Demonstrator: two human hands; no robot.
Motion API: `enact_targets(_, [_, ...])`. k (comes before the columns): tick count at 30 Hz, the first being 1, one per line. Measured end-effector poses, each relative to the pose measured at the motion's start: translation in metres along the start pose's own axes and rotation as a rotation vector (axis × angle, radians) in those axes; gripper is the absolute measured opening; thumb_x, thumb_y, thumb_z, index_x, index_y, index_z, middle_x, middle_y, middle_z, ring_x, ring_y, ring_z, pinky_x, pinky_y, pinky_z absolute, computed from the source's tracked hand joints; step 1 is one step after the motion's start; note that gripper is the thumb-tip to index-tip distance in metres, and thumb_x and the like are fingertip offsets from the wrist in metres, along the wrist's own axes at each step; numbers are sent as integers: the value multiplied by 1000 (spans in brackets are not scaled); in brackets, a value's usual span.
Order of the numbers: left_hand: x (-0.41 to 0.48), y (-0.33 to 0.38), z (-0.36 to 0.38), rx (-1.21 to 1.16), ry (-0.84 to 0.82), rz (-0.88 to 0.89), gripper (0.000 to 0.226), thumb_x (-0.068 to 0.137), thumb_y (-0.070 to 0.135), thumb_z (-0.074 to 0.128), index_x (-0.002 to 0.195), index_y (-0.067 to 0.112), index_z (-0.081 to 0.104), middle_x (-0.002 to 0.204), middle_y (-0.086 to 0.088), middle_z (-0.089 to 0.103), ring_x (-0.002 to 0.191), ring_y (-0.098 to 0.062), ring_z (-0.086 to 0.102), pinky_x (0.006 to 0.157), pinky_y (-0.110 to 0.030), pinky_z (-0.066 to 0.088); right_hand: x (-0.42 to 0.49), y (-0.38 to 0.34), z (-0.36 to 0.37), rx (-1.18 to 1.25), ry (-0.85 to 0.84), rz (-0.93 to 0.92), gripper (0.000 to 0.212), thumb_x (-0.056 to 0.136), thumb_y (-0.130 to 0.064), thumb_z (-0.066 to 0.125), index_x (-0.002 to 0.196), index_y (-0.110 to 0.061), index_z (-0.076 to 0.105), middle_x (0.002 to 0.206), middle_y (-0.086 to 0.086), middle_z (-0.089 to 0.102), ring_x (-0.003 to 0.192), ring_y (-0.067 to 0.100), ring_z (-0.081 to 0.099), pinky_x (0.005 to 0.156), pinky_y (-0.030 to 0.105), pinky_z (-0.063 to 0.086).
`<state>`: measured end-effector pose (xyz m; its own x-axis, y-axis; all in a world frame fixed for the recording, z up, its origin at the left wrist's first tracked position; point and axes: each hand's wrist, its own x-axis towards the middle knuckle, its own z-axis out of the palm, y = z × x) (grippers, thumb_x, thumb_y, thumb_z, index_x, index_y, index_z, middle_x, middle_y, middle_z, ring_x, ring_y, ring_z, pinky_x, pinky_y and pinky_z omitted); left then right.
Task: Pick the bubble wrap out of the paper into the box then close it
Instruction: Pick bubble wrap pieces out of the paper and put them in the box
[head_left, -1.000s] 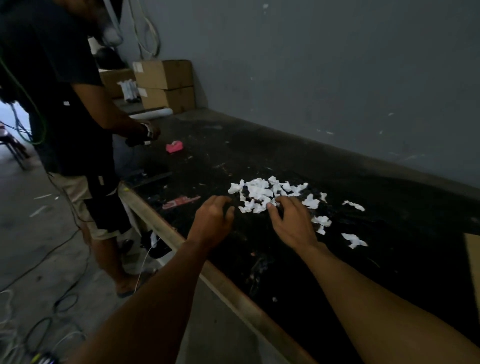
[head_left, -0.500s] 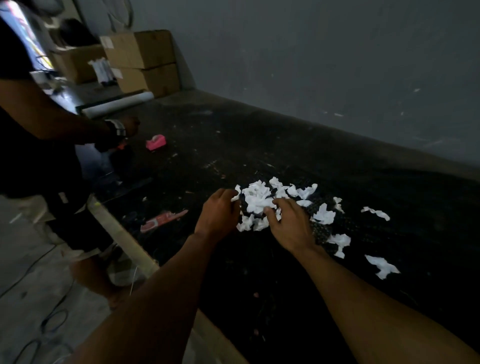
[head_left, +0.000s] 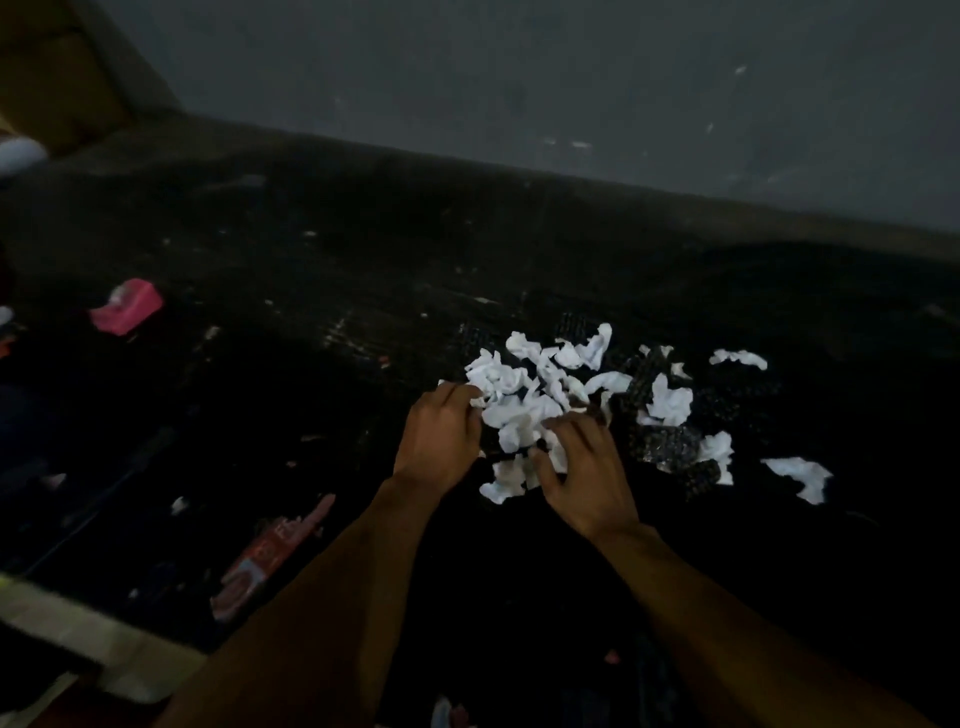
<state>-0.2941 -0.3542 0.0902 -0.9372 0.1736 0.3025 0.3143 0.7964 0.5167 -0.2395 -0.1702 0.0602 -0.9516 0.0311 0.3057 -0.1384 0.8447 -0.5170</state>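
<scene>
Head view: your left hand (head_left: 441, 441) pinches paper scraps (head_left: 519, 405) at the heap's left rim. Your right hand (head_left: 582, 467) clutches more at its near side, probably parting them to expose the bubble wrap (head_left: 660, 447). Its dark, dimpled, glinting strips lie mid-surface (head_left: 363, 260), under and just right of the white heap.

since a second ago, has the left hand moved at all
Yes. The left hand has moved forward and right, onto the left edge of the white paper pile; it was short of it earlier.
</scene>
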Motion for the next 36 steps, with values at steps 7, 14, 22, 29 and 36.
enact_targets(7, [-4,-47,24,-12,-128,162,35,84,9,62,119,9,61,133,-12,53,123,-28,49,105,-43,41,-11,-15,40,-113,-34,14,55,89,-52,51,133,-19,53,146,11,41,132,31,38,103,42,37])
enact_targets(14, [7,-73,44,25,-363,172,47,91,21,59,135,12,49,146,-9,41,138,-24,31,117,-34,21,10,-5,63,-171,-93,47,59,89,-56,49,136,-20,52,133,11,52,125,33,44,105,46,37])
enact_targets(22, [5,-72,48,153,-111,153,33,88,42,51,109,17,58,111,-8,55,103,-28,48,86,-40,42,2,1,63,-283,86,200,34,85,-52,54,95,-22,62,114,9,51,108,27,47,85,43,41])
enact_targets(29, [31,-57,64,41,-208,279,57,90,37,54,143,28,37,153,-4,29,139,-27,25,112,-46,29,13,10,61,-307,-5,212,56,84,-61,50,130,-28,51,141,9,42,125,31,42,91,53,42])
enact_targets(36, [50,-61,88,174,-498,213,70,88,47,57,149,34,25,134,-7,44,123,-31,35,107,-44,32,17,31,66,-189,12,265,33,80,-35,55,100,-10,57,110,13,56,101,37,51,83,45,46])
